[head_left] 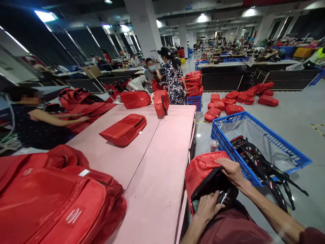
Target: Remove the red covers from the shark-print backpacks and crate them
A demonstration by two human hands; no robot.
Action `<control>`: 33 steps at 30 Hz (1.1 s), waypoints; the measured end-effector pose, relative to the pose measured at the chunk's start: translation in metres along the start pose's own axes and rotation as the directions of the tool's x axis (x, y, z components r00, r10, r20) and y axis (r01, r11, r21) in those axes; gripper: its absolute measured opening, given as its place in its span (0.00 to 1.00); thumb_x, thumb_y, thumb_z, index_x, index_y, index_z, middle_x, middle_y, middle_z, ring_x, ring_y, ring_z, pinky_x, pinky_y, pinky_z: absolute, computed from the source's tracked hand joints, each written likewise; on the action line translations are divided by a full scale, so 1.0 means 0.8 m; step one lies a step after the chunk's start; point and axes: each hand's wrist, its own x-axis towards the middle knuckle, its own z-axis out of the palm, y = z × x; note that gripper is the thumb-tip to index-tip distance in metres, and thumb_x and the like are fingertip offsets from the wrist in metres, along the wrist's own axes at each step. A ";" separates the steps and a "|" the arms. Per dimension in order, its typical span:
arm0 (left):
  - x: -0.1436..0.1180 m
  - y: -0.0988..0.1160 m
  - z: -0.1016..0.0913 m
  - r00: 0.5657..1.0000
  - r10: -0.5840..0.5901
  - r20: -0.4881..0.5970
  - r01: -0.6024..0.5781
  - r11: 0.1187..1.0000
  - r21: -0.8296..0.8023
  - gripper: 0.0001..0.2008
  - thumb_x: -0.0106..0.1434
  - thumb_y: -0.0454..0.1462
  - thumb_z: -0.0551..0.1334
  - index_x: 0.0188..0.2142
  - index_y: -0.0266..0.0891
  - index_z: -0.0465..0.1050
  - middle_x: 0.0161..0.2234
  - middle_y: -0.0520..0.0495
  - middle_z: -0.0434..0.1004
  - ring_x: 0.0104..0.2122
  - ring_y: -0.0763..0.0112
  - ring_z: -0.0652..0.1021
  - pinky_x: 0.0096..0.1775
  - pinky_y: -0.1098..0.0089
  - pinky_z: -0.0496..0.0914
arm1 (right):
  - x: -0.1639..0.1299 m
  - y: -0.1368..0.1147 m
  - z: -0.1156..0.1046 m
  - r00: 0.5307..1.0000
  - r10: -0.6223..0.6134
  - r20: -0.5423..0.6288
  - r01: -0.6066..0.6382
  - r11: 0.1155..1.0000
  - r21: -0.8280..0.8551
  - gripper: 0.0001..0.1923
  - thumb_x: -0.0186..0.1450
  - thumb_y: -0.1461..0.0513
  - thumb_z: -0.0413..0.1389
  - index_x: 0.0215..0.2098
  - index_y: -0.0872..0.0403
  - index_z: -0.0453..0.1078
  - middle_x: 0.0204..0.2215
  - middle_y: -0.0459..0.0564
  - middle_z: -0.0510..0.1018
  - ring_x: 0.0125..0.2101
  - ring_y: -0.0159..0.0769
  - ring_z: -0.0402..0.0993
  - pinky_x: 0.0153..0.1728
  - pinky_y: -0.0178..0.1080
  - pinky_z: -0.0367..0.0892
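bracing a red bag (203, 169) on the lap, left hand (207, 206) and right hand (232, 173) each clamp their grip on its black opening, holding it wide.

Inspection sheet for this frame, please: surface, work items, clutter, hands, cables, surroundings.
Surface: pink table, mostly bare in the middle.
Work items: red bag on the person's lap, its black inner part exposed.
Clutter: stacked red bags at the near left; flat red bag mid-table; upright red bag at the far end.
Hands: left hand on the black part; right hand grips the bag's edge.
Cables: nothing seen; black straps spill from the blue crate.
Surroundings: factory hall, co-workers at the left and far end, red bags on the floor.
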 end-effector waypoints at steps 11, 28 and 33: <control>0.140 0.016 -0.128 0.490 0.284 -0.824 -0.178 0.958 0.225 0.44 0.72 0.42 0.76 0.80 0.38 0.61 0.74 0.28 0.74 0.74 0.41 0.73 0.72 0.38 0.71 | -0.043 0.101 -0.027 0.939 0.311 -0.148 -0.331 0.934 -0.133 0.17 0.80 0.61 0.54 0.52 0.53 0.88 0.45 0.55 0.93 0.44 0.45 0.93 0.46 0.42 0.89; 0.333 -0.090 -0.195 0.790 -0.141 -0.596 -0.199 0.861 -0.467 0.19 0.74 0.41 0.56 0.47 0.41 0.87 0.39 0.42 0.90 0.38 0.59 0.85 0.43 0.64 0.78 | 0.116 0.302 0.081 0.690 0.440 0.575 -0.676 0.675 0.295 0.28 0.78 0.41 0.60 0.32 0.52 0.82 0.27 0.48 0.82 0.30 0.38 0.76 0.32 0.35 0.66; 0.377 -0.098 -0.234 0.889 -0.435 -0.144 0.076 0.449 -0.890 0.29 0.65 0.61 0.67 0.28 0.37 0.81 0.25 0.47 0.76 0.29 0.65 0.73 0.36 0.66 0.66 | 0.158 0.355 0.191 0.387 0.487 0.783 -0.920 0.263 0.292 0.38 0.56 0.28 0.64 0.20 0.52 0.70 0.18 0.44 0.66 0.25 0.33 0.59 0.26 0.36 0.54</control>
